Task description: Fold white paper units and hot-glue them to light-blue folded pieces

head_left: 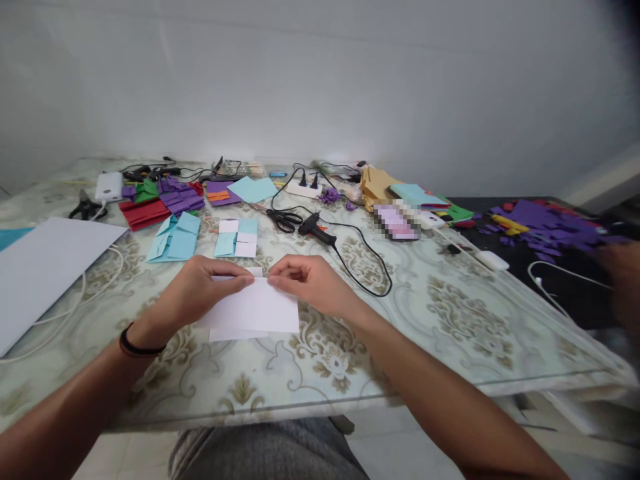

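Note:
A sheet of white paper (255, 312) is held just above the flowered tablecloth, its far edge bent over into a fold. My left hand (207, 287) pinches that edge between thumb and fingers on the left. A short gap away, my right hand (305, 283) pinches the same edge on the right. A second layer of white paper shows below the near edge. Just beyond lie a small blue-and-white folded paper piece (237, 239) and a light blue folded paper piece (175, 238).
Black scissors (284, 221) and a corded glue gun (317, 230) lie past my hands. A large white sheet stack (55, 267) rests at left. A power strip (304, 188), coloured papers and a phone (397, 221) line the back. Another person's arm (625, 280) shows at right.

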`<state>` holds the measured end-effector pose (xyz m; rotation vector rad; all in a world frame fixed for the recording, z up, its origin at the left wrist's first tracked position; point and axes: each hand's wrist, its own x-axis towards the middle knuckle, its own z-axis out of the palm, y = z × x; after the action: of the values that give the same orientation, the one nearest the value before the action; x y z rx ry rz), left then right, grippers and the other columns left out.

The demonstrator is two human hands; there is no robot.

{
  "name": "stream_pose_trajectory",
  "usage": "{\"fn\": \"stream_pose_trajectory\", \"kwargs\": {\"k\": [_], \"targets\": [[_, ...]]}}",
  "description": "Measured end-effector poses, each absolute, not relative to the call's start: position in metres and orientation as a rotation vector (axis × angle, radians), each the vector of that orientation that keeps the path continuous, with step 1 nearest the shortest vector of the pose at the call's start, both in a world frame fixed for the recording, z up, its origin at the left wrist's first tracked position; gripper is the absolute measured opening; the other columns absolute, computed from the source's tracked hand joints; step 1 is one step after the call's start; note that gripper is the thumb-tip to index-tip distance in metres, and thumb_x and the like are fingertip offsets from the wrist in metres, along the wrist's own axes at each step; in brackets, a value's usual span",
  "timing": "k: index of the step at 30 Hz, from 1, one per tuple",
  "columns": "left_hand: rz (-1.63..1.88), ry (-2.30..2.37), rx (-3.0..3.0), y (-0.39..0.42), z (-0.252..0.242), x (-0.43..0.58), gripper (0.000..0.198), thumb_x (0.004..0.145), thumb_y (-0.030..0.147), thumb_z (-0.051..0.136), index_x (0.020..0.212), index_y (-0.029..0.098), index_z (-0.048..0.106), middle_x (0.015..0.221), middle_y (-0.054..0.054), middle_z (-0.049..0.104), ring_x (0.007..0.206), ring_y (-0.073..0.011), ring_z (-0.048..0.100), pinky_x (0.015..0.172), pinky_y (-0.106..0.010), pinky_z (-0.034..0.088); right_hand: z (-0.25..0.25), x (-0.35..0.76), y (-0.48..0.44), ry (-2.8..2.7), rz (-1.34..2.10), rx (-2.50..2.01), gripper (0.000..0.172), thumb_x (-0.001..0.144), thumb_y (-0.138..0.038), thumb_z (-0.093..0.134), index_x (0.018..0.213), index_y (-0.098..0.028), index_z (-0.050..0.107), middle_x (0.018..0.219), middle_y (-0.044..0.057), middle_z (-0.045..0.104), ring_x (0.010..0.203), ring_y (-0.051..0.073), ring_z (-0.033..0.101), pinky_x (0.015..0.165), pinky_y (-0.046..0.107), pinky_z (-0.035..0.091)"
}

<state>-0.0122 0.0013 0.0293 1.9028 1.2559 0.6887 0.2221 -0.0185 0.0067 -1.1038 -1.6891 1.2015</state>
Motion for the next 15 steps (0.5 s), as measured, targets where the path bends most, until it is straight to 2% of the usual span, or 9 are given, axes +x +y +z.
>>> {"fn": "stream_pose_trajectory", "kwargs": {"k": [4,8,15], "targets": [[0.653,1.186,1.928,-0.003,0.024,-0.007,0.023,0.084,0.041,0.073,0.087,0.022,0.087,0.091,-0.003,0.085,0.087,-0.0242,0.078,0.074,-0.027,0.057,0.003,0.214,-0.024,-1.733,1.164,-1.093,0.019,0.086,-0.035,0.073,0.086,-0.017,0.073,0.072,0.000,0.065,0.067,0.012,0.055,0.064,0.025,0.044],[0.633,1.158,1.944,-0.004,0.024,-0.006,0.021,0.084,0.037,0.072,0.087,0.024,0.088,0.091,-0.002,0.085,0.087,-0.0236,0.078,0.076,-0.027,0.057,0.003,0.213,-0.026,-1.769,1.179,-1.059,0.011,0.085,-0.028,0.073,0.082,-0.017,0.071,0.071,-0.001,0.064,0.065,0.011,0.055,0.062,0.024,0.044],[0.766,1.242,1.892,0.005,0.039,-0.023,0.020,0.079,0.042,0.080,0.080,0.024,0.088,0.079,-0.002,0.084,0.074,-0.0215,0.076,0.062,-0.024,0.055,0.014,0.234,-0.015,-1.719,1.194,-1.009,0.016,0.081,-0.030,0.077,0.077,-0.017,0.068,0.065,-0.002,0.064,0.059,0.011,0.057,0.059,0.023,0.045]]}}
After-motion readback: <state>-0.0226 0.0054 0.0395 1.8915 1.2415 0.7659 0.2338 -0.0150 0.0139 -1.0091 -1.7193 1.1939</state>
